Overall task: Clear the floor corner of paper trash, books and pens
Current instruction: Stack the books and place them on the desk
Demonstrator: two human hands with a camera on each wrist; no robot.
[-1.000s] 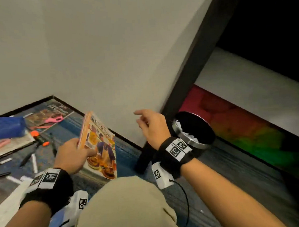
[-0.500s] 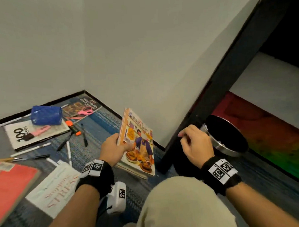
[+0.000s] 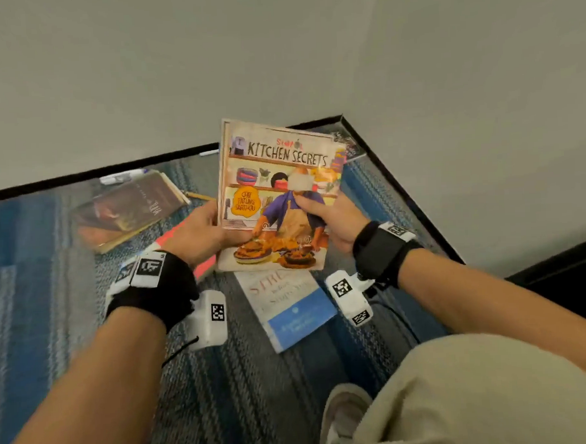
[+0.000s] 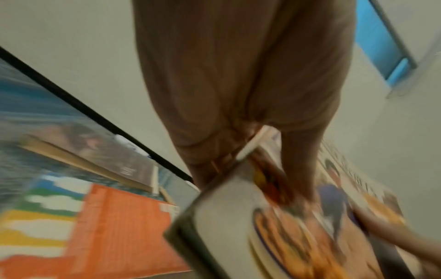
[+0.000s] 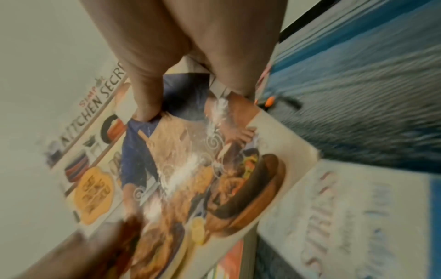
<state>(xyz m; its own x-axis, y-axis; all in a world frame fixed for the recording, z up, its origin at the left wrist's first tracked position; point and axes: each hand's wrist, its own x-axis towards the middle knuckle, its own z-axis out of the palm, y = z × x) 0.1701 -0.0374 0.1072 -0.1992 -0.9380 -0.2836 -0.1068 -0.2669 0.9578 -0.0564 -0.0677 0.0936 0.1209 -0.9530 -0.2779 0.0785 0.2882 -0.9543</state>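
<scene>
Both hands hold the "Kitchen Secrets" cookbook [image 3: 276, 175] [image 5: 181, 169] [image 4: 274, 226] upright above the carpet, cover toward me. My left hand [image 3: 198, 231] grips its left edge, thumb on the cover. My right hand [image 3: 332, 220] grips the right edge, thumb [image 5: 143, 90] pressed on the cover. A white and blue "Stress" book [image 3: 288, 306] [image 5: 346, 226] lies on the floor beneath. An orange-red book [image 3: 181, 236] [image 4: 114, 226] lies under my left hand. A dark brown book [image 3: 130, 208] [image 4: 100, 156] lies to the left near the wall.
Two white walls meet at the corner, with a black skirting board [image 3: 98, 171] along the blue striped carpet [image 3: 40, 300]. A white pen [image 3: 125, 177] lies by the left wall, another book [image 3: 348, 145] in the corner. My knee [image 3: 494, 397] and shoe [image 3: 340, 417] are at lower right.
My right hand has come off the black bin area and taken the cookbook's right edge. The cookbook now faces me, and my view has swung left toward the corner.
</scene>
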